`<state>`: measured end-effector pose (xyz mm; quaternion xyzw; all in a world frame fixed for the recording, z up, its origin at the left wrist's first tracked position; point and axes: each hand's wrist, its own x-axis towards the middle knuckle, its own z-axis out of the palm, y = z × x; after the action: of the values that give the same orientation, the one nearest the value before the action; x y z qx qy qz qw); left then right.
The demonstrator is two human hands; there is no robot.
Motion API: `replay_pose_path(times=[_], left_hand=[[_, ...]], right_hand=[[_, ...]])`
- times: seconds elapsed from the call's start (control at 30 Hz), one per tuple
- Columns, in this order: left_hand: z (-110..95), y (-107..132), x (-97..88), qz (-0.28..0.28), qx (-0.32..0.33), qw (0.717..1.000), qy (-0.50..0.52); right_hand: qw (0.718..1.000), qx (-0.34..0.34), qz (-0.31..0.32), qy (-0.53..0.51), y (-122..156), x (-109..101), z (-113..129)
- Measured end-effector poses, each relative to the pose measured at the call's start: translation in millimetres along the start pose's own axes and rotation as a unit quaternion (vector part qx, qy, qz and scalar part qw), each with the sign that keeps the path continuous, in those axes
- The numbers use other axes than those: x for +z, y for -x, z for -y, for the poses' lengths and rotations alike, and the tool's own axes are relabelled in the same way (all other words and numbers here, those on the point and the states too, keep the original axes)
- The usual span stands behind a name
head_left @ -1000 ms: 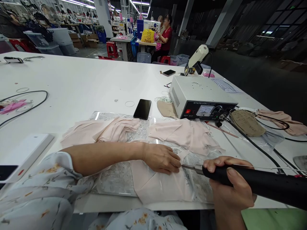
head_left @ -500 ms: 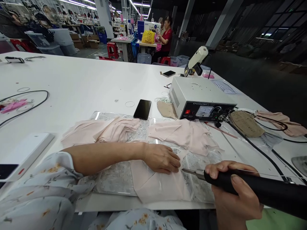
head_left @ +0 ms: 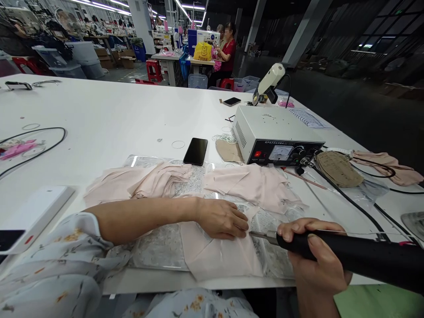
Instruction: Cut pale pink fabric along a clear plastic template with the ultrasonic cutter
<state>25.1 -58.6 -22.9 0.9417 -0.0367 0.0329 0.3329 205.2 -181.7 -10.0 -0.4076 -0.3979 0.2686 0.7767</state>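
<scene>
My left hand [head_left: 223,219] lies palm down on a thin pale pink fabric piece [head_left: 221,260], its fingers slightly bent and close together. That fabric rests on a grey speckled board [head_left: 159,251] with a glossy clear cover. In my right hand [head_left: 318,260] is a handheld cutter [head_left: 357,256] with a thick black handle and a narrow metal tip. The tip is at the fabric's right edge, just beside my left fingertips; whether it touches the fabric is hard to tell. Behind my hands are a left fabric stack [head_left: 159,179] and a right fabric stack [head_left: 251,183].
A grey control box [head_left: 281,132] with a dial and cables stands at the right. Nearby are a phone [head_left: 195,151], brown pattern pieces [head_left: 339,168] and a desk lamp-like device [head_left: 270,81]. A white device [head_left: 43,216] sits at left. Co-workers [head_left: 228,53] sit at sewing machines beyond.
My right hand and the cutter have shifted slightly left, bringing the tip closer to my left fingertips. The left hand and fabric look unmoved.
</scene>
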Motion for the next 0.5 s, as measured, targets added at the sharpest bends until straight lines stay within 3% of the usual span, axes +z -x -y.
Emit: replay_pose_path(times=[0.17, 0.3, 0.5], left_hand=[[0.2, 0.9, 1.3, -0.006, 0.022, 1.0, -0.008], [-5.3, 6.7, 0.8, 0.016, -0.012, 0.999, -0.047], [-35.1, 32.5, 3.5, -0.128, -0.161, 0.974, -0.091]], right_hand=[[1.0, 0.001, -0.011, 0.0, 0.9, 0.4, -0.1], [0.997, 0.02, -0.065, -0.023, -0.1, -10.3, 4.0], [0.981, 0.056, -0.177, -0.046, 0.4, -39.7, 3.9]])
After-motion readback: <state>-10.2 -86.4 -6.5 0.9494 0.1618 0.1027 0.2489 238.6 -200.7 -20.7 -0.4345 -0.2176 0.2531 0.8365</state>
